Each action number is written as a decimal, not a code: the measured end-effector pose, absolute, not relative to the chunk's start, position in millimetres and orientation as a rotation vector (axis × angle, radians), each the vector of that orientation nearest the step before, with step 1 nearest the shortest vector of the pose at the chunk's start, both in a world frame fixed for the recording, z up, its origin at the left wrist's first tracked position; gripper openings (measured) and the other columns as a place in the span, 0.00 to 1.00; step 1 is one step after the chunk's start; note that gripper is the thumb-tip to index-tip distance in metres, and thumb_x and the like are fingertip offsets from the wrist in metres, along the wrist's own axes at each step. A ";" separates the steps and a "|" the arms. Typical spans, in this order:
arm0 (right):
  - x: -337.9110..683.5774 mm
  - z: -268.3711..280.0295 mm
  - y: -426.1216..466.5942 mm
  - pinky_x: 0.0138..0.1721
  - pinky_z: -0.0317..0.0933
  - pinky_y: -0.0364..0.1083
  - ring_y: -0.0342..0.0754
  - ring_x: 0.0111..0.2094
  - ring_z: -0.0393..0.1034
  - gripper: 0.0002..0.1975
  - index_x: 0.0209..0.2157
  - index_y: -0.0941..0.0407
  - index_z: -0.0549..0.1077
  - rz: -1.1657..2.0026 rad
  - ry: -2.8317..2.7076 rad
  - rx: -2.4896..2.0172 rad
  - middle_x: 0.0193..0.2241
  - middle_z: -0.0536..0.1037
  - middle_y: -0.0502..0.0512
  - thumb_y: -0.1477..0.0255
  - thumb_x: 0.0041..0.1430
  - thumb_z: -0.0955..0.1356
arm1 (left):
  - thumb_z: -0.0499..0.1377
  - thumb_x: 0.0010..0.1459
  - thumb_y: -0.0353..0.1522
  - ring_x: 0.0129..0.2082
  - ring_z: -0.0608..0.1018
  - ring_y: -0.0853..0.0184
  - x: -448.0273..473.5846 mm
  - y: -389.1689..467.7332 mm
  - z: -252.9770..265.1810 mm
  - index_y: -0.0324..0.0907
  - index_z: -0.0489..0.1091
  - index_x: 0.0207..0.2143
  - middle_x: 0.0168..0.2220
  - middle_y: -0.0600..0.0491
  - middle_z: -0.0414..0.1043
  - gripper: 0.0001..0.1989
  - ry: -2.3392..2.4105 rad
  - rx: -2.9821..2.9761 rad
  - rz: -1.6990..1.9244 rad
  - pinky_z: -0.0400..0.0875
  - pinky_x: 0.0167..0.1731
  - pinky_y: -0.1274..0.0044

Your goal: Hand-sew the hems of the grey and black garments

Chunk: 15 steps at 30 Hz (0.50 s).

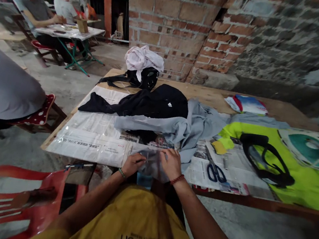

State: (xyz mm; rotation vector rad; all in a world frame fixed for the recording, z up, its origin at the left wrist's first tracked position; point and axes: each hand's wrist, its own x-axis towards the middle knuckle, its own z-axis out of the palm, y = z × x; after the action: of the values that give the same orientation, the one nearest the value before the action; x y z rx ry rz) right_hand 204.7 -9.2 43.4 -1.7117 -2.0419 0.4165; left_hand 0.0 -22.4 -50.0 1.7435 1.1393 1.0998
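At the table's near edge, a dark grey piece of cloth (151, 168) hangs between my two hands. My left hand (134, 164) is closed on its left side, with a thin, light, needle-like line showing at the fingertips, too small to name surely. My right hand (172, 163) grips the cloth's right side, fingers bent over it. Just beyond lies a light grey garment (204, 122), bunched up, with a black garment (162, 103) bearing a small white logo on top. Right of my right hand rest dark-handled scissors (216, 172), blades partly hidden.
Newspaper (84, 144) covers the wooden table. At right are a bright yellow-green cloth (310, 196), a black strap-like loop (267, 159) and a teal-and-white iron (308, 147). A black bag (147, 78) stands at the back. A red chair (55, 195) is at lower left; people sit farther left.
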 end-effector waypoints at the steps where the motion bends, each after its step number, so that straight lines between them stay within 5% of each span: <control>1: 200.5 45.8 -3.6 0.51 0.59 0.48 0.50 0.45 0.71 0.13 0.34 0.57 0.79 0.429 -2.111 -1.761 0.39 0.80 0.59 0.69 0.65 0.63 | 0.60 0.61 0.36 0.36 0.79 0.62 0.2 -22.5 -49.9 0.42 0.78 0.34 0.33 0.47 0.78 0.09 1.149 1.747 1.103 0.75 0.40 0.71; 6: 184.3 56.1 20.3 0.42 0.60 0.45 0.48 0.37 0.72 0.17 0.25 0.57 0.76 0.596 -2.233 -1.828 0.32 0.81 0.57 0.69 0.65 0.63 | 0.57 0.61 0.36 0.35 0.80 0.63 0.0 -23.7 -45.5 0.42 0.78 0.31 0.33 0.46 0.79 0.12 1.203 1.813 1.058 0.75 0.39 0.72; 15: 257.8 168.5 -0.6 0.35 0.65 0.45 0.44 0.28 0.70 0.17 0.36 0.57 0.77 0.530 -1.308 -1.126 0.25 0.75 0.52 0.58 0.63 0.65 | 0.58 0.58 0.31 0.34 0.79 0.65 1.3 -21.3 -43.4 0.41 0.78 0.30 0.32 0.48 0.80 0.08 1.237 1.821 1.029 0.74 0.39 0.75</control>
State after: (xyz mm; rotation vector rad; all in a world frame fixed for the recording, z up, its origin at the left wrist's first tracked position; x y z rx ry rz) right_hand 257.8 -0.6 168.5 -1.1263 -1.3084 0.5295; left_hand 1.3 -21.3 -43.4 1.8211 1.2374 1.0291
